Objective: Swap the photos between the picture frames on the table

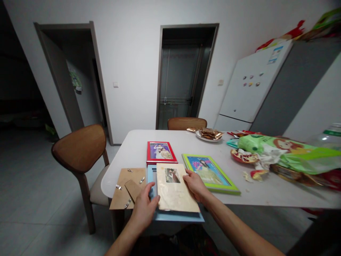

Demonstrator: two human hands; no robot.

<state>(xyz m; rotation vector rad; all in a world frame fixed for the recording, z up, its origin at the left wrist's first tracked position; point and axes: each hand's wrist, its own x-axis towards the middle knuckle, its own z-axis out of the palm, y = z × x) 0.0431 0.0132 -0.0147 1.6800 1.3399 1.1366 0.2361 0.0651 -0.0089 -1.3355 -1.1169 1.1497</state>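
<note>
Fingers of the left hand (pixel 144 206) lie loosely spread and nearly flat, their tips pressing on the left edge of the cream backing sheet (pixel 176 192) and the blue frame (pixel 178 216) under it; nothing is pinched between them. Fingers of the right hand (pixel 195 185) curl a little more, the fingertips resting on the sheet's right edge near its upper corner, thumb side toward the small photo (pixel 172 175) fixed just beyond the left fingertips. Neither hand closes around anything; both simply steady the sheet from opposite sides.

Risks, as I judge them: the blue frame juts past the near edge of the table (pixel 138 142), directly below both wrists, so a downward press from either palm could tip it off toward the floor. With only flat fingertip contact, the sheet could also slide askew inside the frame, or buckle if the two hands push toward each other. Just left of the left fingers, the brown backboard (pixel 125 179) with its metal clips also overhangs the edge, and a sideways sweep of the left wrist could knock it down. Right of the right fingers, the green frame (pixel 210 173) sits close enough to be nudged. Beyond the fingertips lies the red frame (pixel 160 152), touching the blue one's far end.
</note>
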